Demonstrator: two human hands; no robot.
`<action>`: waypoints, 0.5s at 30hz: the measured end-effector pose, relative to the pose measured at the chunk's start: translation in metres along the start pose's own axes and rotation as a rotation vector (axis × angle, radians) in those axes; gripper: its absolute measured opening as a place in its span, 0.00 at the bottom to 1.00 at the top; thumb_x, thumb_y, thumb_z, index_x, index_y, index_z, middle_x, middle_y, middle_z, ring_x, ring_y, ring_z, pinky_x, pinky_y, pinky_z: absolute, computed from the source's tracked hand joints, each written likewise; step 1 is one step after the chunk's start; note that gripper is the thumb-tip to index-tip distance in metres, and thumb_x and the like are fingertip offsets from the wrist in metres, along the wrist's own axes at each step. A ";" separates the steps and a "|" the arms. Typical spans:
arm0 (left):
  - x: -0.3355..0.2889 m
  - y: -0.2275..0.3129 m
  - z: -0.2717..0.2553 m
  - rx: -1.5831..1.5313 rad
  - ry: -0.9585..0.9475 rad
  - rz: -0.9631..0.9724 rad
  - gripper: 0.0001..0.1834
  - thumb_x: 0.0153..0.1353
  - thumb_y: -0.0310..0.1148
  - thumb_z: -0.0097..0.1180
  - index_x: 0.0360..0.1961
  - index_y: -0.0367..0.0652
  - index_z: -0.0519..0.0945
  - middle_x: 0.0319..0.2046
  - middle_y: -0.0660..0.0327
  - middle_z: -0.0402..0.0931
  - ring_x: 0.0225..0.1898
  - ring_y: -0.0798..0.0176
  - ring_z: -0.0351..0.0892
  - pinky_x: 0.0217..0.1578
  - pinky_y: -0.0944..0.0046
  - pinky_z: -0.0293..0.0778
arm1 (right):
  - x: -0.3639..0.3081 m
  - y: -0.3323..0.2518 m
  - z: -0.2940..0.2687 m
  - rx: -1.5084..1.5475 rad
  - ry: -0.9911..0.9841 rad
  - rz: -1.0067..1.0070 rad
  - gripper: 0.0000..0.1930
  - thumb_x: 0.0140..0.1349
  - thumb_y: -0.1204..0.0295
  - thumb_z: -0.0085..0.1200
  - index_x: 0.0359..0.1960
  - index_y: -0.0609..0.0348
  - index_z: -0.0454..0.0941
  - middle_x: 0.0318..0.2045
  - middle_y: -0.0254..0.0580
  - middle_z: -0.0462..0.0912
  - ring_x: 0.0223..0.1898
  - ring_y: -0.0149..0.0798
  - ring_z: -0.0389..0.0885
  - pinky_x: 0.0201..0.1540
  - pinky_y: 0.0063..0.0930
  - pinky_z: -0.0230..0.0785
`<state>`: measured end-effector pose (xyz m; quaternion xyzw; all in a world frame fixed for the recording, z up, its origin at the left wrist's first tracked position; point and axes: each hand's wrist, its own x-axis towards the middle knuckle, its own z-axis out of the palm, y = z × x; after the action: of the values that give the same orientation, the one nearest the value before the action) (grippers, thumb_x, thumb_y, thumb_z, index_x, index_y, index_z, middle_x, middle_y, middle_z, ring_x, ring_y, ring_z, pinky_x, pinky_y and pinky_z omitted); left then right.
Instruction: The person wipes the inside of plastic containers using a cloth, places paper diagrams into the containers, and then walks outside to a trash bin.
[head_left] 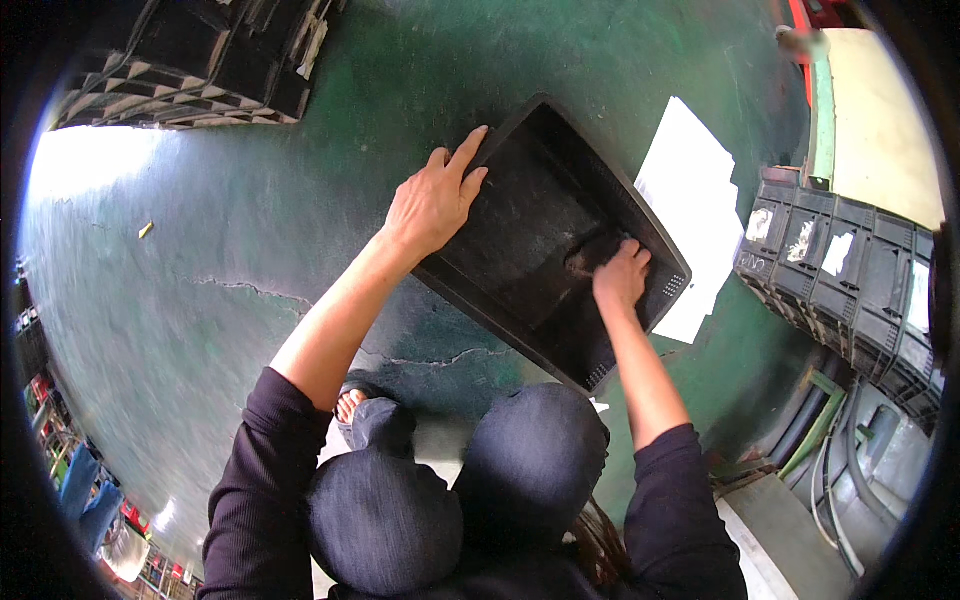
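A black plastic crate (520,200), shallow and turned at an angle, lies in front of my knees with its inside facing up. My left hand (435,200) is at its upper left rim, holding the edge with the fingers spread along it. Inside the crate, near the right wall, my right hand (622,275) is closed and pressed down on a dark, soft-looking wad (590,257), perhaps a rag. Its exact kind is hard to make out against the dark bottom. White paper sheets (690,200) lie on the floor just right of the crate, partly covered by it.
Stacked black crates (200,60) stand at the upper left, and another crate with white labels (830,250) is at the right. Below that are hoses (840,470) and metal parts. A cream panel (880,110) rises at upper right. The green floor (250,350) is cracked.
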<state>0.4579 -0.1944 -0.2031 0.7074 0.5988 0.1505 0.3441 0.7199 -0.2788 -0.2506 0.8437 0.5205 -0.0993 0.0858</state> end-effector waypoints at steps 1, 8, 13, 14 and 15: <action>0.000 0.002 -0.002 -0.018 -0.010 0.001 0.25 0.63 0.41 0.40 0.61 0.55 0.56 0.33 0.47 0.68 0.35 0.43 0.71 0.38 0.52 0.67 | 0.002 -0.010 0.019 0.073 0.105 -0.033 0.18 0.48 0.75 0.53 0.41 0.62 0.63 0.43 0.53 0.63 0.46 0.60 0.66 0.43 0.44 0.68; 0.006 -0.006 0.001 -0.094 0.034 0.025 0.25 0.63 0.42 0.39 0.61 0.54 0.56 0.34 0.46 0.68 0.37 0.41 0.70 0.39 0.52 0.67 | 0.052 -0.148 0.037 0.425 0.365 -0.542 0.15 0.50 0.75 0.47 0.41 0.63 0.66 0.42 0.58 0.65 0.46 0.60 0.65 0.43 0.48 0.67; 0.004 -0.005 -0.003 -0.069 0.009 -0.037 0.26 0.63 0.42 0.39 0.62 0.56 0.55 0.32 0.46 0.68 0.36 0.42 0.70 0.39 0.53 0.67 | -0.010 -0.134 0.060 0.511 0.052 -1.026 0.21 0.49 0.76 0.48 0.48 0.57 0.67 0.50 0.51 0.65 0.49 0.58 0.64 0.45 0.46 0.67; 0.004 -0.003 -0.003 -0.071 0.000 -0.045 0.26 0.63 0.43 0.39 0.62 0.57 0.55 0.32 0.47 0.68 0.36 0.42 0.71 0.39 0.53 0.67 | -0.027 -0.137 0.056 0.547 -0.017 -1.099 0.21 0.48 0.76 0.49 0.48 0.53 0.69 0.52 0.47 0.66 0.49 0.58 0.64 0.45 0.45 0.67; 0.003 -0.002 -0.003 -0.072 -0.011 -0.051 0.26 0.63 0.43 0.39 0.62 0.58 0.55 0.32 0.47 0.68 0.35 0.43 0.71 0.39 0.53 0.67 | -0.025 -0.137 0.048 0.559 -0.087 -1.139 0.21 0.47 0.76 0.50 0.47 0.52 0.70 0.51 0.44 0.67 0.49 0.57 0.65 0.46 0.44 0.67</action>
<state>0.4550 -0.1904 -0.2031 0.6798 0.6089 0.1592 0.3765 0.5823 -0.2510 -0.2964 0.4202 0.8382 -0.2957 -0.1828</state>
